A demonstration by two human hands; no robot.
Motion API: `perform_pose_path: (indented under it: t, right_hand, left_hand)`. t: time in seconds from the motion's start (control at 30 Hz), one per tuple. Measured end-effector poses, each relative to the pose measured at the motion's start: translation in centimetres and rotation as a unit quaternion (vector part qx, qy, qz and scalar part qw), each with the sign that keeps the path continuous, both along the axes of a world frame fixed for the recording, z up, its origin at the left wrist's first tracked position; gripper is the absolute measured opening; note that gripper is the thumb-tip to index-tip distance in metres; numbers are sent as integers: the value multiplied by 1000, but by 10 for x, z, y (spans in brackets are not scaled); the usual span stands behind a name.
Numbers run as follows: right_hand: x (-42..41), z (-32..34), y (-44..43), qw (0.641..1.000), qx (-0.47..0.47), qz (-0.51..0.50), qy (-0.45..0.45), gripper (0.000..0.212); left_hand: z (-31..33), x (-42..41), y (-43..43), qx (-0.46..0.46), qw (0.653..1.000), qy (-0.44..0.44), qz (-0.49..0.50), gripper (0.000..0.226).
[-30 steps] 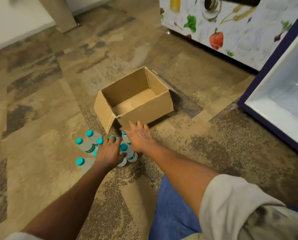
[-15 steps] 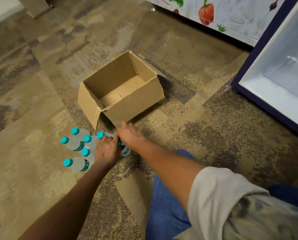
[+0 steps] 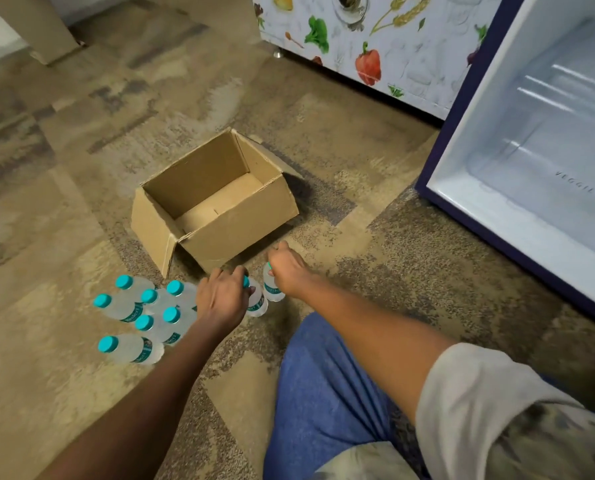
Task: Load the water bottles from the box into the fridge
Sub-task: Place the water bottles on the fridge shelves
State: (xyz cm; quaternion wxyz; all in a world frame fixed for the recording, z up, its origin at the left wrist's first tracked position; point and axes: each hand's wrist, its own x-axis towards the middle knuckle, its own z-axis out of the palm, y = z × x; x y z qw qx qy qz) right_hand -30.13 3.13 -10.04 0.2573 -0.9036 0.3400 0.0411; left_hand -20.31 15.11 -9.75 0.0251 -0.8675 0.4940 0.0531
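My left hand [image 3: 221, 301] grips one water bottle [image 3: 257, 304] by its cap, and my right hand [image 3: 289, 273] clutches a second bottle [image 3: 272, 291], both just in front of the box [image 3: 240, 233]. The spare bottles [image 3: 143, 315] are clustered off the box's front-left corner, and the open fridge [image 3: 548, 133] is to its right.

We find the box [image 3: 216, 216] on the floor [image 3: 341, 140], just beyond our hands. The bottles [image 3: 143, 313] cluster before its left corner. Right of them our left hand [image 3: 221, 299] grips a bottle [image 3: 256, 304]; just beside it, our right hand [image 3: 287, 271] grips a second bottle [image 3: 272, 289]. The fridge [image 3: 531, 150] stands far right.
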Motion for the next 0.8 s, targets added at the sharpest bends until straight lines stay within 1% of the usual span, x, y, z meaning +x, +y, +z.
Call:
perform_pose_path:
  t: [0.17,0.27,0.4,0.53,0.6,0.7,0.8]
  right_hand:
    - [-33,25,-36,998,-1,-34,-51,29]
    - [-56,50,-56,997,-2,-54,-63,26]
    - [-93,89,-84,994,-15,-76,-75,27]
    - [-130,136,-110,988,-62,-113,-84,24]
    - [-148,160,-122,983,-87,-131,-91,25]
    - [-178,196,-138,975,-133,-151,-89,23]
    - [-205,232,-150,968,-158,-176,-88,24]
  left_hand:
    - [24,-22,-32,-25,999,16,-24,29]
    - [42,-37,-55,-36,998,35,-40,31]
    - [76,-61,-91,-67,994,56,-68,28]
    - [119,-88,-131,-115,985,55,-112,28]
    - [143,-103,-151,-123,982,57,-128,30]
    - [181,-127,-179,-140,975,83,-151,34]
    - [221,-152,-202,-161,966,78,-189,32]
